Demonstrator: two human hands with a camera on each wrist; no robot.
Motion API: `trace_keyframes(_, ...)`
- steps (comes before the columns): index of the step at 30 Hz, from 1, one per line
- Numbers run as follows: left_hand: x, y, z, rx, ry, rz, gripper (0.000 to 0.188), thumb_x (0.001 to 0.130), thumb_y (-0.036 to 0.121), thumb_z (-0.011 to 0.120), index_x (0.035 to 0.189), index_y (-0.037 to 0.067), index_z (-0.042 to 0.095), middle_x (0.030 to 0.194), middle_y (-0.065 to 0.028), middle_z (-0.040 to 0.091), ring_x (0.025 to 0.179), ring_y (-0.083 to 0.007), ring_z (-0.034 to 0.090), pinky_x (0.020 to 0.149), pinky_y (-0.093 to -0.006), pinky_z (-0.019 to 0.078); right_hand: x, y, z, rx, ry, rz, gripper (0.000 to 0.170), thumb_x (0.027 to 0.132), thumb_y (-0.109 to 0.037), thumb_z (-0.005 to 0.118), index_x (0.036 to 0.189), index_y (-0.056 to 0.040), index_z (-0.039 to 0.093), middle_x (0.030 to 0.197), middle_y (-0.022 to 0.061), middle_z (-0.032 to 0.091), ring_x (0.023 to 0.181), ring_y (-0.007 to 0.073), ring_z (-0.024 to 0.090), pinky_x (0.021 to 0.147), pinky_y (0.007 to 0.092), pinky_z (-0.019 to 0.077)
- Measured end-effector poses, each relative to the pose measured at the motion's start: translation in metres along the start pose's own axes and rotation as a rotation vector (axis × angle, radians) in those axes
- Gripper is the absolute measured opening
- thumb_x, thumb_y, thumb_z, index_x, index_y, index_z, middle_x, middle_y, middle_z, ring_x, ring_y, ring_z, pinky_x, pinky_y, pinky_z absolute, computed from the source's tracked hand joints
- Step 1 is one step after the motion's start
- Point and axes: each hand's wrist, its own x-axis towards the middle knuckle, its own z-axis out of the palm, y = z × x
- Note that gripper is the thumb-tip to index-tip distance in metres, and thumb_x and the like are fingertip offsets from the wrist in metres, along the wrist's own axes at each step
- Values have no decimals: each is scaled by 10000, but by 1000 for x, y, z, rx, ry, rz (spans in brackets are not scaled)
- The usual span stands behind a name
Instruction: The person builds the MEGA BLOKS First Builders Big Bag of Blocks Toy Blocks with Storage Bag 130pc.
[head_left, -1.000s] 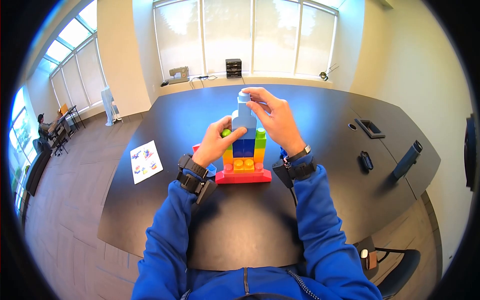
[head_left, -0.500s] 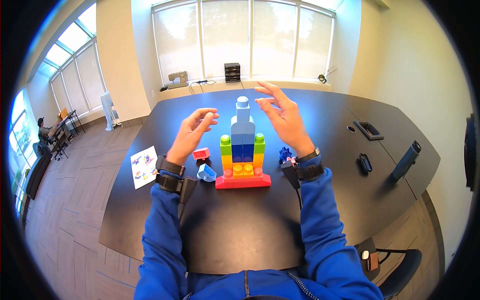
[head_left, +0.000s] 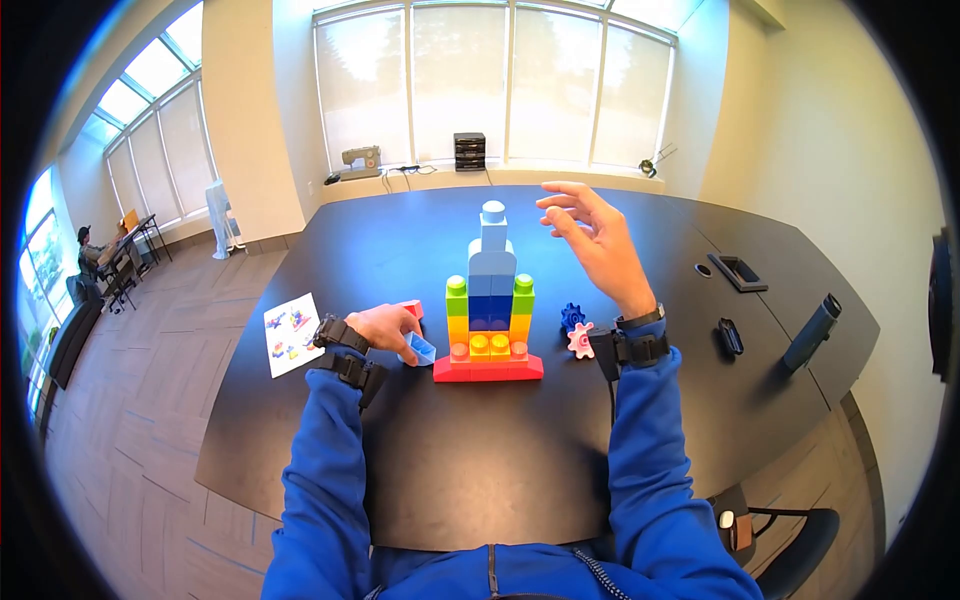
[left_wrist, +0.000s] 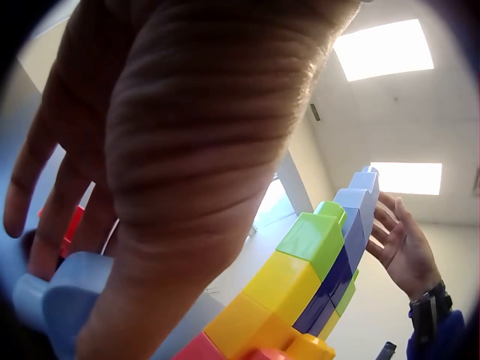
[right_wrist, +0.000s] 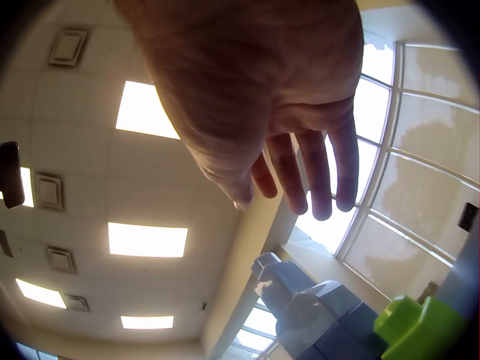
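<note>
A tower of toy building blocks [head_left: 490, 311] stands upright mid-table, with a red base, yellow and green sides, a dark blue middle and a light blue top. Left of it, my left hand [head_left: 382, 327] reaches over a loose light blue block [head_left: 421, 350]. In the left wrist view the fingers [left_wrist: 52, 217] extend down around this block [left_wrist: 75, 289], with the thumb along its near side. A red block [head_left: 413, 308] lies just behind that hand, partly hidden. My right hand [head_left: 602, 250] hovers right of the tower top, fingers loosely bent, holding nothing.
Right of the tower lie a dark blue gear [head_left: 572, 317] and a pink gear [head_left: 581, 341]. A printed picture sheet [head_left: 291, 335] is at the left. Farther right are a black case [head_left: 730, 331], a dark bottle [head_left: 812, 333] and a table socket box [head_left: 738, 273].
Both hands have left the tower, which stays standing. The left hand has come down to the loose light blue block; the right has drawn away to the right.
</note>
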Motion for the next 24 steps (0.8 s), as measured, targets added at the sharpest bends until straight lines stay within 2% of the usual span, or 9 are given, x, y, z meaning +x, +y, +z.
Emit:
trace_keyframes(5, -8, 1, -2, -84, 96, -60, 531, 820, 373, 952, 1231, 60, 827, 1118, -114, 807, 1051, -261, 765, 942, -400, 609, -1, 3, -11, 0, 10, 9, 372, 1127, -254, 739, 1450, -70, 723, 1256, 117, 821, 1115, 187, 776, 920, 353, 641)
trace_keyframes(9, -18, 12, -11, -289, 41, -85, 534, 840, 389, 930, 1237, 51, 815, 1072, -113, 806, 971, -252, 763, 925, -382, 608, -2, 4, -16, 16, 25, 5, 365, 1125, -262, 742, 1434, -69, 730, 1249, 112, 821, 1110, 182, 778, 925, 351, 639)
trace_keyframes(11, -14, 7, -13, -67, 148, 49, 573, 850, 406, 936, 1273, 42, 803, 1033, -107, 808, 941, -230, 773, 893, -367, 618, -2, 3, -18, 17, 26, 10, 364, 1124, -263, 742, 1432, -70, 731, 1244, 111, 821, 1110, 182, 778, 928, 351, 639)
trace_keyframes(15, -23, 7, -19, -92, 220, 112, 577, 853, 392, 977, 1260, 37, 774, 1016, -110, 806, 976, -231, 783, 866, -379, 624, -2, 2, -18, 0, 25, 11, 361, 1126, -265, 738, 1427, -64, 731, 1232, 110, 820, 1111, 186, 780, 930, 354, 642)
trace_keyframes(17, -34, 12, -22, -321, 449, 208, 580, 824, 405, 1016, 1176, 31, 748, 976, -132, 810, 920, -236, 795, 764, -383, 633, -2, 1, -18, -3, 24, 11, 360, 1127, -265, 738, 1424, -62, 732, 1229, 111, 819, 1109, 187, 781, 930, 354, 643)
trace_keyframes(18, -45, 18, -28, -459, 447, 147, 500, 836, 311, 1031, 1104, 14, 731, 957, -125, 803, 890, -194, 794, 705, -351, 630, -2, 1, -18, 1, 24, 8, 360, 1126, -265, 740, 1423, -61, 732, 1226, 110, 819, 1106, 186, 781, 928, 354, 643)
trace_keyframes(19, -50, 20, -32, -458, 445, 148, 500, 836, 311, 1031, 1104, 14, 731, 957, -125, 803, 890, -194, 794, 705, -351, 630, -2, 1, -18, 4, 25, 5, 361, 1126, -266, 741, 1421, -59, 732, 1222, 109, 818, 1102, 186, 781, 926, 354, 644)
trace_keyframes(21, -57, 20, -41, -421, 626, 246, 459, 846, 251, 1022, 1119, 1, 750, 952, -107, 800, 827, -148, 766, 660, -319, 622, -2, 1, -18, 1, 28, 4, 360, 1126, -265, 742, 1419, -57, 732, 1217, 107, 817, 1098, 186, 782, 924, 355, 645)
trace_keyframes(24, -75, 33, -54, -231, 716, 263, 442, 865, 238, 1005, 1219, 39, 831, 950, -74, 790, 824, -126, 727, 724, -334, 618, -2, 1, -18, -3, 28, 5, 358, 1125, -263, 744, 1413, -52, 733, 1208, 103, 816, 1089, 184, 782, 921, 357, 645)
